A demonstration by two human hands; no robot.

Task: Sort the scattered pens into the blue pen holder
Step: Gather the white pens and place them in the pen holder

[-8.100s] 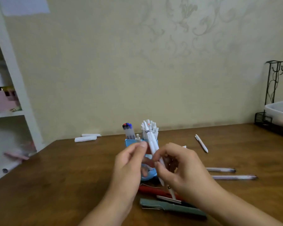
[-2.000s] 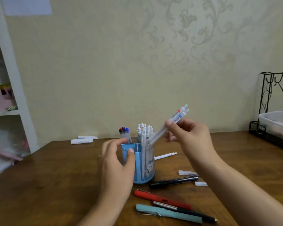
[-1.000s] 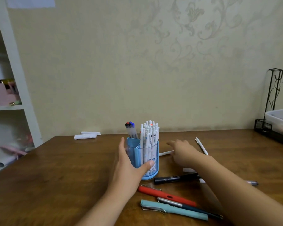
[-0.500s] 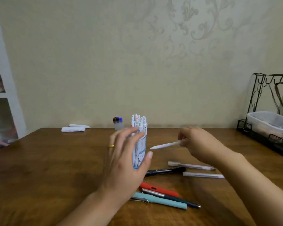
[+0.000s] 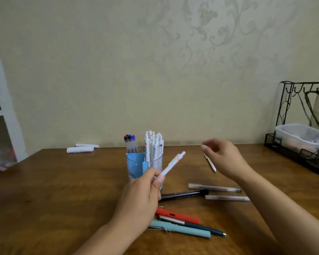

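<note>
I've got a slim white plastic click pen (image 5: 171, 164) pinched low in my left hand (image 5: 142, 197), light, stiff, slick; grip mid-barrel. My right hand (image 5: 223, 159) hangs with fingers loosely spread and empty over the table (image 5: 53, 190), right of the crowded blue plastic pen holder (image 5: 136, 162).

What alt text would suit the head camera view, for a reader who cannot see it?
A person's left hand holds a white pen in front of a blue pen holder full of pens on a wooden table. The right hand, open, hovers above another white pen; several pens lie nearby.
</note>
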